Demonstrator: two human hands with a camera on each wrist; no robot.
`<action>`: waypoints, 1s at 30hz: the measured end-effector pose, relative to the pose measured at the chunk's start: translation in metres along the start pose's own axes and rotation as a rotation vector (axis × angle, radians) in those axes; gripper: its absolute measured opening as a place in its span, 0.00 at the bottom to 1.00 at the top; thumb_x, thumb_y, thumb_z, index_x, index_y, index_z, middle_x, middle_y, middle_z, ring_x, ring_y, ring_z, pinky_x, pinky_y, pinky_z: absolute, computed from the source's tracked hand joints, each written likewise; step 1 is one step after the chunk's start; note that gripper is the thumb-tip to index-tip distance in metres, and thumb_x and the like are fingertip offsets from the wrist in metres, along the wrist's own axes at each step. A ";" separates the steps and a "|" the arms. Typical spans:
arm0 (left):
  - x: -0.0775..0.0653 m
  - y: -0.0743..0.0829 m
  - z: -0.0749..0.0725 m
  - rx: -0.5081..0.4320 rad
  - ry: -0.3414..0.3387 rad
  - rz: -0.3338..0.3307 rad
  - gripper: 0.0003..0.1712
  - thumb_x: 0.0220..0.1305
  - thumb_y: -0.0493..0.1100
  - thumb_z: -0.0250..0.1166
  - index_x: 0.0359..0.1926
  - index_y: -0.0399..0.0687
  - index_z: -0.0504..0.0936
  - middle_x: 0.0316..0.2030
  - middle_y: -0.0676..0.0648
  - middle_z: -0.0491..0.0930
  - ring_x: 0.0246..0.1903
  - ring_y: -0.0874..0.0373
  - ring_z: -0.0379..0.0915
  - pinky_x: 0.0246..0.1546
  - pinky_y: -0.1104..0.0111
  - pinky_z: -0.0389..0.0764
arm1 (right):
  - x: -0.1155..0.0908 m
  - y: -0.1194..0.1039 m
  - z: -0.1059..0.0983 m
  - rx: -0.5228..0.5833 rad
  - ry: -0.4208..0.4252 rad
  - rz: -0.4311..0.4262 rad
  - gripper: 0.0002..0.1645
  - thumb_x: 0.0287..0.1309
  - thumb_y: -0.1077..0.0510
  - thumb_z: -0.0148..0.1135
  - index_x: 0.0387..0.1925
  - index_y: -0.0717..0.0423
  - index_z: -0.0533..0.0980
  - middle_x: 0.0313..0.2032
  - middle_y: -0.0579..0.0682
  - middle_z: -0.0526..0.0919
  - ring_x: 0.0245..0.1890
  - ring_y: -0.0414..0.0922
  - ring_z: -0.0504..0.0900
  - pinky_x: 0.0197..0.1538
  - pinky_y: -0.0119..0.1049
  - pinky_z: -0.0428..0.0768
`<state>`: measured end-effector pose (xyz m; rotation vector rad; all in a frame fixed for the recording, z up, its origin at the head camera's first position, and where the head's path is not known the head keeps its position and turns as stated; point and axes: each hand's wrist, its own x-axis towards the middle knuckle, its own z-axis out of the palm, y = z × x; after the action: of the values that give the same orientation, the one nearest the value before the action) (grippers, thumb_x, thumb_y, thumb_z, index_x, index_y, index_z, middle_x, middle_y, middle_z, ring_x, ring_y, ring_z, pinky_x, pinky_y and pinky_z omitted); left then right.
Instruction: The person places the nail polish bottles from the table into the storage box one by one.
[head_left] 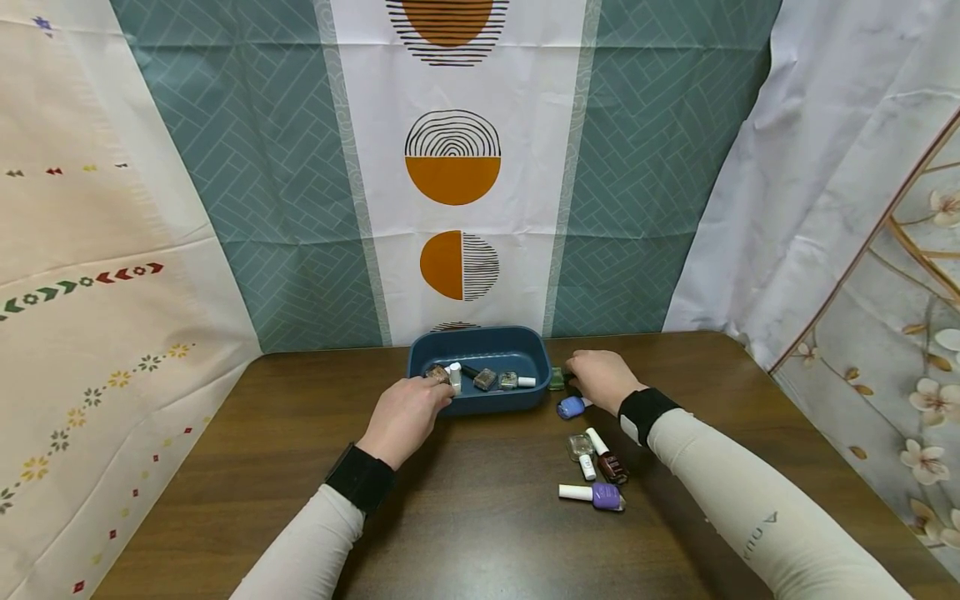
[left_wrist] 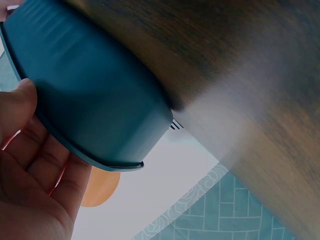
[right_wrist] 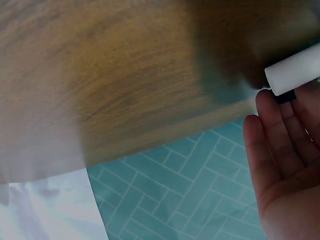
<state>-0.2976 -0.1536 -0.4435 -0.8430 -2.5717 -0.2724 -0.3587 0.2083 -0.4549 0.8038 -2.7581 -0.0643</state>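
A dark blue bin (head_left: 480, 406) holds several nail polish bottles, among them a clear one with a white cap (head_left: 455, 379). At its left front rim, my left hand (head_left: 401, 417) grips the wall, thumb (left_wrist: 22, 95) outside and fingers reaching over the rim; their tips are hidden. Just right of the bin, my right hand (head_left: 603, 379) pinches a green nail polish bottle (head_left: 557, 379) by its black cap (right_wrist: 286, 97); the thumb is hidden in the right wrist view. Below that hand lies a blue nail polish bottle (head_left: 572, 407), its white cap (right_wrist: 295, 70) close to the fingers.
Nearer on the brown table (head_left: 480, 533) lie a clear glittery bottle (head_left: 580, 447), a dark red bottle (head_left: 612, 468) and a purple bottle (head_left: 606, 497), all white-capped. A patterned curtain (head_left: 457, 267) hangs at the table's back edge, directly behind the bin.
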 end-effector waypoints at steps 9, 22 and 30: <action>0.000 0.000 0.001 0.002 0.005 0.006 0.06 0.71 0.38 0.78 0.47 0.49 0.94 0.42 0.51 0.92 0.37 0.54 0.85 0.45 0.59 0.88 | -0.004 0.001 -0.002 0.011 -0.025 0.039 0.06 0.66 0.63 0.79 0.40 0.59 0.87 0.32 0.50 0.83 0.35 0.50 0.87 0.40 0.48 0.87; 0.000 -0.001 0.002 -0.003 0.006 0.011 0.07 0.71 0.39 0.78 0.48 0.49 0.94 0.42 0.51 0.92 0.37 0.54 0.85 0.44 0.59 0.88 | -0.013 0.001 -0.008 0.060 -0.007 0.078 0.07 0.67 0.63 0.78 0.44 0.60 0.88 0.35 0.50 0.85 0.38 0.51 0.88 0.44 0.49 0.88; -0.001 -0.001 0.001 0.001 0.014 0.015 0.06 0.70 0.38 0.78 0.47 0.49 0.94 0.43 0.50 0.92 0.37 0.53 0.86 0.44 0.58 0.88 | -0.020 0.002 -0.013 0.084 0.035 0.075 0.08 0.66 0.64 0.78 0.45 0.60 0.88 0.37 0.51 0.86 0.40 0.52 0.89 0.46 0.50 0.88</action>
<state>-0.2985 -0.1547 -0.4448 -0.8570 -2.5511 -0.2709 -0.3399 0.2214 -0.4470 0.7141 -2.7705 0.0798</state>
